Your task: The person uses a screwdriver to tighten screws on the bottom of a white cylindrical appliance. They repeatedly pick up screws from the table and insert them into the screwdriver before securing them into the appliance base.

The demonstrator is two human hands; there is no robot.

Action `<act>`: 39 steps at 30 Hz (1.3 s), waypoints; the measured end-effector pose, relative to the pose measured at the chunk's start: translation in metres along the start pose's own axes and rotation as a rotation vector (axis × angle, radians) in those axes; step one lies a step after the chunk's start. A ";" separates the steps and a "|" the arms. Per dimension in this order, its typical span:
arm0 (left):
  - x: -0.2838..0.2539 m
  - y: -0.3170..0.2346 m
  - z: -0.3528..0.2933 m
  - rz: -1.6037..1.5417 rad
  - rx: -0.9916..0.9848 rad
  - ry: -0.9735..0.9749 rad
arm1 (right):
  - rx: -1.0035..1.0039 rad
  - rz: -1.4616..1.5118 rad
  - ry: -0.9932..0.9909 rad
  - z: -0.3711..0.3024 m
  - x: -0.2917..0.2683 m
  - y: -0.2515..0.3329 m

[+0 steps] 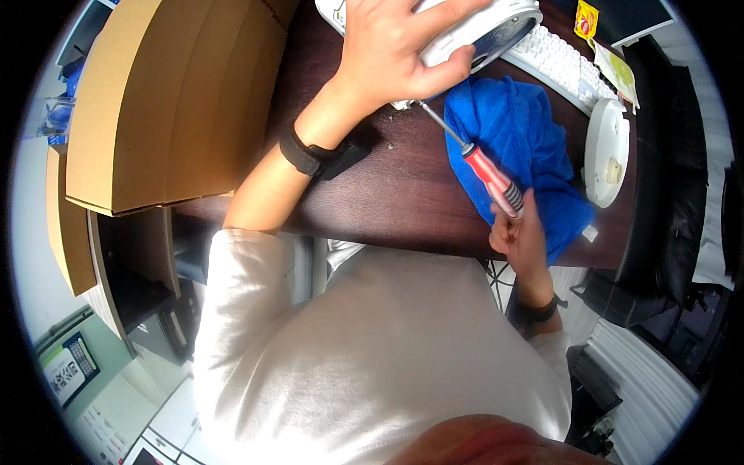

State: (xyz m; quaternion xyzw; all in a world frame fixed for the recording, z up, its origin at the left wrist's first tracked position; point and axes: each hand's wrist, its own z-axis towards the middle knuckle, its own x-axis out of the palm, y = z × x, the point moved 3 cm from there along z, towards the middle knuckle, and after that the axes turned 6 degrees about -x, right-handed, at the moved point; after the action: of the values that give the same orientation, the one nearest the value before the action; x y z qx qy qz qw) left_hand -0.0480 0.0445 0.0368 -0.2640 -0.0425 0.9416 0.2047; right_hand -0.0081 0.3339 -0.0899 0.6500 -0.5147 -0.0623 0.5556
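Presumably rigid, light screwdriver (470, 153) aimed toward eleven o'clock: my right fingers (501, 232) aptly hold its handle (490, 183), left fingers (449, 71) clasp white housing (496, 40).

Desk (364, 213): dark brown, softly shining from here
Shelf (167, 252): wooden, shadowy inside
Floor (567, 280): pale
Light: bright daylight-white

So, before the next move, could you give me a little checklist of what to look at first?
1. Left hand on the white device: ok, spread against it; firmness of hold, cannot tell.
2. Right hand on the red screwdriver: ok, fingers at the handle's end.
3. Screwdriver tip seated in a screw: cannot tell, the tip's end is unclear near the left hand.
4. Whole device in view: not ok, the top edge cuts it off.
5. Round white part apart from the device: ok, at the table's right side.
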 end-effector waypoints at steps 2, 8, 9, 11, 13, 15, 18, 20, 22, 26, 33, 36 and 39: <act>-0.001 0.000 -0.001 0.011 -0.002 0.002 | 0.119 0.066 0.047 -0.001 -0.005 -0.005; -0.001 0.000 -0.001 0.009 -0.011 0.002 | -0.010 -0.282 -0.131 -0.005 0.023 0.006; 0.000 0.001 -0.001 0.002 -0.001 -0.009 | -0.069 -0.384 -0.131 -0.005 0.023 0.006; 0.000 0.001 -0.001 0.003 -0.001 -0.008 | 0.016 -0.171 -0.078 -0.002 0.006 0.000; 0.000 -0.001 0.000 0.015 -0.020 0.014 | 0.104 0.182 -0.059 0.000 0.004 -0.006; 0.000 -0.002 0.000 0.008 -0.023 0.014 | 0.017 0.024 -0.110 0.002 0.013 0.001; 0.001 -0.002 -0.002 -0.015 -0.011 -0.026 | -0.001 -0.296 -0.164 -0.006 0.023 0.009; 0.002 -0.001 -0.001 -0.012 0.001 -0.033 | -0.111 -0.348 -0.180 -0.003 0.019 0.005; 0.002 0.001 0.000 0.017 0.012 -0.010 | -0.159 -0.380 -0.218 0.001 0.012 0.001; 0.001 0.001 -0.002 0.038 0.024 -0.008 | -0.028 -0.037 -0.112 -0.001 0.005 -0.005; 0.002 -0.001 -0.001 -0.014 0.008 -0.041 | -0.167 -0.457 -0.215 -0.001 0.021 0.004; 0.001 -0.001 -0.001 0.000 0.006 -0.033 | -0.079 -0.139 -0.132 0.000 0.013 0.003; 0.000 -0.004 -0.001 0.016 -0.016 0.000 | -0.061 -0.141 -0.202 0.001 0.017 0.003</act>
State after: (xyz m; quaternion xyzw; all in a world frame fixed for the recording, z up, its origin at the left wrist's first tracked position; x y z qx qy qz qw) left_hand -0.0465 0.0477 0.0369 -0.2659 -0.0477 0.9428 0.1953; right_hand -0.0028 0.3206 -0.0798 0.6577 -0.5188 -0.1823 0.5148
